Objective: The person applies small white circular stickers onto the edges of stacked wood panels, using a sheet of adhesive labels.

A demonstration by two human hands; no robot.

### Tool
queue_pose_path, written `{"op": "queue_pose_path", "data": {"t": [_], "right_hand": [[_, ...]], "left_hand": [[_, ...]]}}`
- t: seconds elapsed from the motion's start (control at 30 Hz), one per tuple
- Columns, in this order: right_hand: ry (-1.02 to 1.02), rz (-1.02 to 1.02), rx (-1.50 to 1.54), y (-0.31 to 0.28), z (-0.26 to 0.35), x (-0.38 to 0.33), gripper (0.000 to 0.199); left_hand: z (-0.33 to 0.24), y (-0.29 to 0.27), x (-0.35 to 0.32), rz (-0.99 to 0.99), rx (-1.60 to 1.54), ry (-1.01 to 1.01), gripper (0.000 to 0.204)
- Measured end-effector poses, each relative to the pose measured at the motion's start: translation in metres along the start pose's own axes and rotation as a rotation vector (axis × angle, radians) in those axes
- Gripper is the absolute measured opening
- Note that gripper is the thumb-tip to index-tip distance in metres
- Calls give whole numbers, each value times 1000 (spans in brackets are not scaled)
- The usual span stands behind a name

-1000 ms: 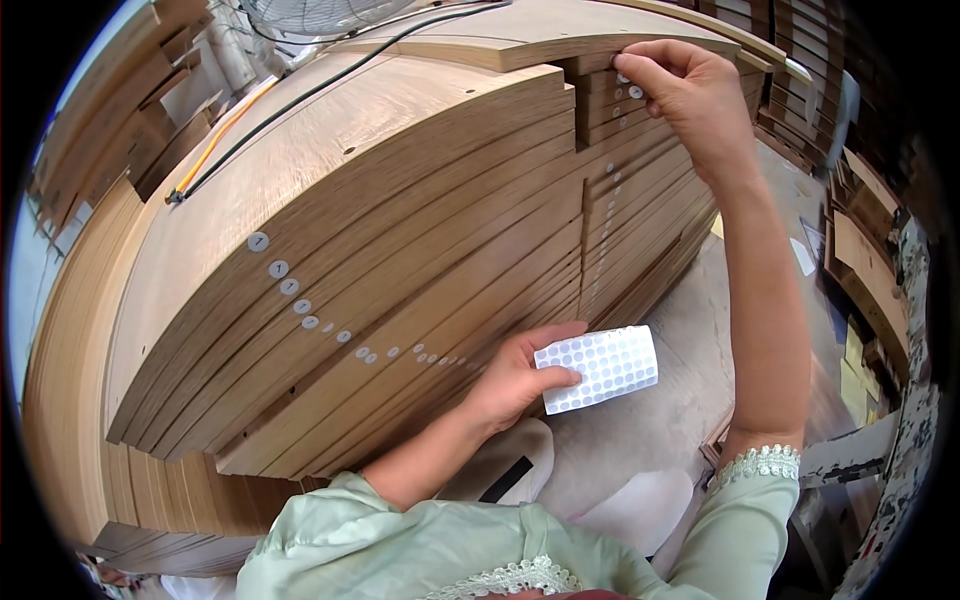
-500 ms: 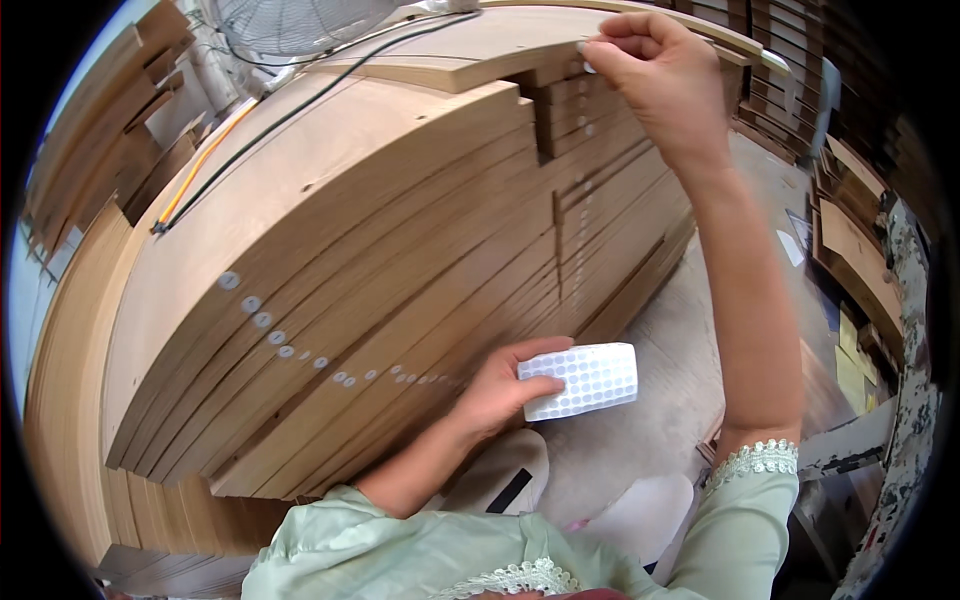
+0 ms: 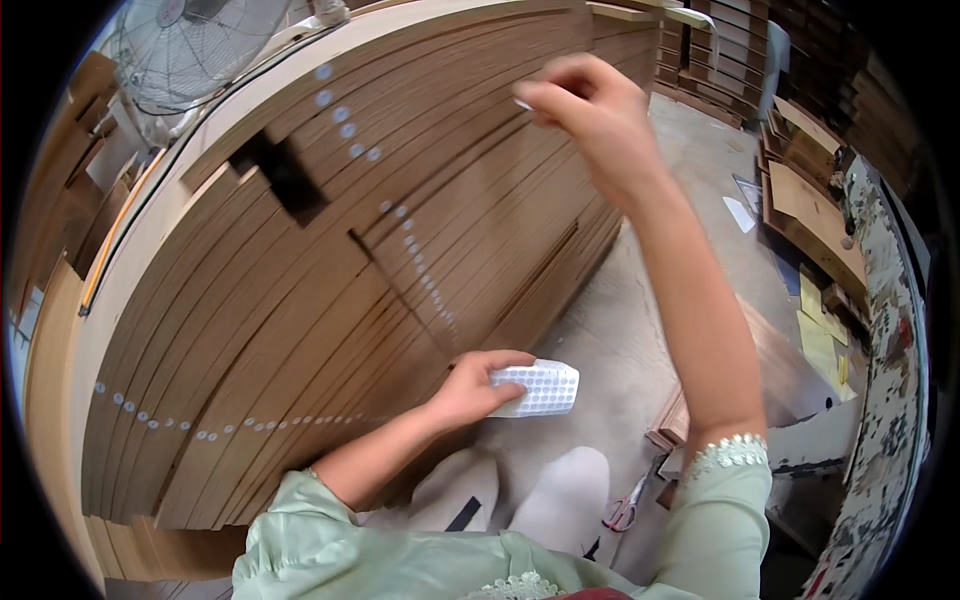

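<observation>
The step in hand looks like sticking small round white dots (image 3: 345, 130) onto the edges of a big stack of wooden boards (image 3: 300, 300) that fills the view from 9 o'clock to 12 o'clock. 2 lines of dots already show on the board edges: 1 runs down from 11 o'clock toward the centre, and 1 runs along the lower left near 8 o'clock.

The right hand (image 3: 600, 125) is raised at 1 o'clock, its fingers drawn together at the tips, pinching something small and pale that is probably 1 dot; it is too blurred to be sure. The hand is just in front of the upper board edges and does not appear to touch them.

The left hand (image 3: 475, 385) sits just below centre at about 6 o'clock, fingers curled closed around the near end of a white sheet of dots (image 3: 545, 388), holding it flat and low beside the stack's foot.

The next move, by my reading, calls for pressing the pinched dot onto a bare board edge in line with those already placed, then going back to the sheet for another.

A fan (image 3: 190, 45) stands at 11 o'clock behind the stack, and scissors (image 3: 625, 510) lie on the floor (image 3: 610, 330) at 5 o'clock.
</observation>
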State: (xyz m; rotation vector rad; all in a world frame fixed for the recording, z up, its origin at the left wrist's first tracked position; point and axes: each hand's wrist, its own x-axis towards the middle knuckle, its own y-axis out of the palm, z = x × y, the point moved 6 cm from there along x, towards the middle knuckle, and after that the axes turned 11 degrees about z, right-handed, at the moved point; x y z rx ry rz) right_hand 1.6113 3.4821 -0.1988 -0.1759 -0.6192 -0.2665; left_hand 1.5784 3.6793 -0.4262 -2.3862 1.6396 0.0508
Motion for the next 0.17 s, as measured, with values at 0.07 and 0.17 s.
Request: {"op": "queue_pose_path", "data": {"t": [0.07,0.17], "right_hand": [[77,-69,-84,-72,-23,-20,17],[168,-93,-212,-160,-27,-25,26]], "left_hand": [[-2,16,20,65,60,14,37],[-3,42,42,152,96,-27,36]]}}
